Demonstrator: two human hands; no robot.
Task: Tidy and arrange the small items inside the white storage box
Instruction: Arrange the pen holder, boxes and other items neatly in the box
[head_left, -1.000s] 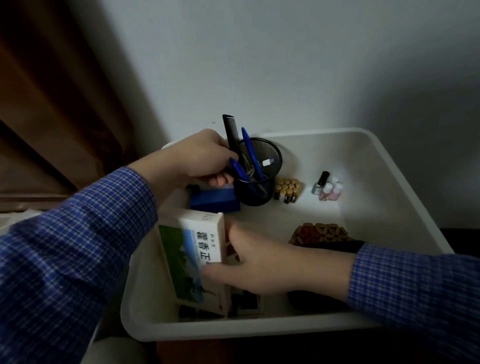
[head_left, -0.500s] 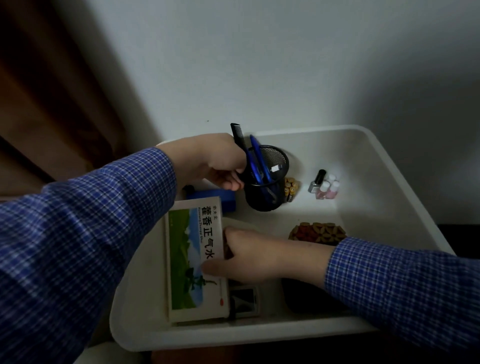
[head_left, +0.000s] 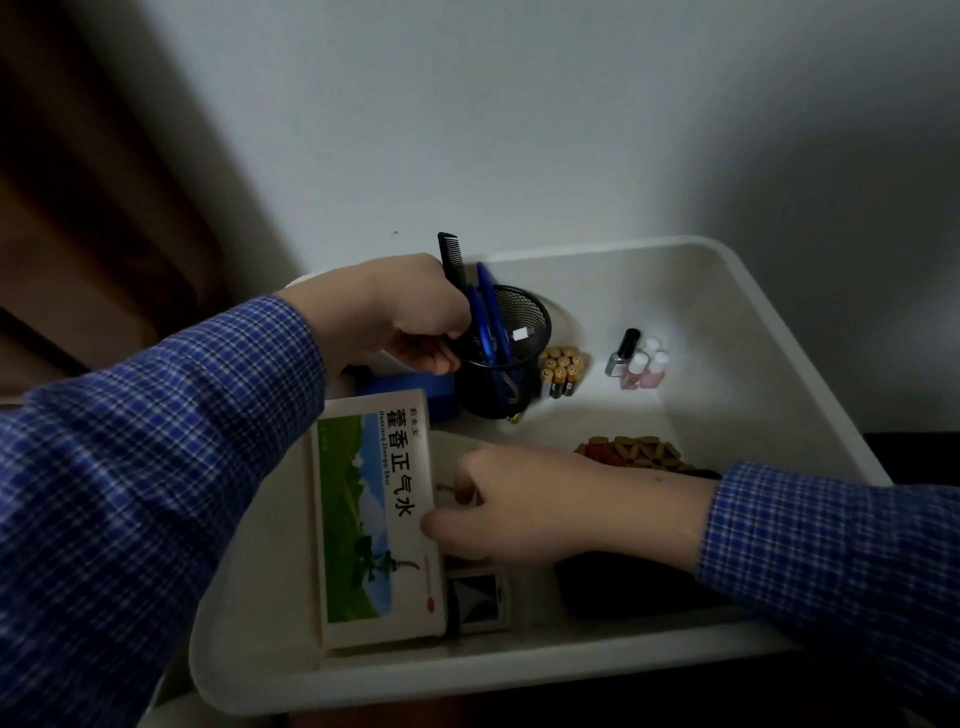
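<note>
Inside the white storage box (head_left: 753, 312), a medicine carton (head_left: 376, 519) lies flat, long axis running near-to-far, right hand (head_left: 524, 512) pinching its edge, while the left hand (head_left: 400, 317) grips a black mesh cup (head_left: 506, 358) holding comb (head_left: 451, 257) and pens (head_left: 485, 322).

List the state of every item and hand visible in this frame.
white storage box: open-topped, holding items.
mesh pen cup: upright, gripped at its rim by the left hand.
comb: standing in the cup.
batteries: upright, clustered beside the cup.
nail polish bottles: upright, capped.
medicine carton: lying flat, closed.
right hand: fingers at the carton's right edge.
</note>
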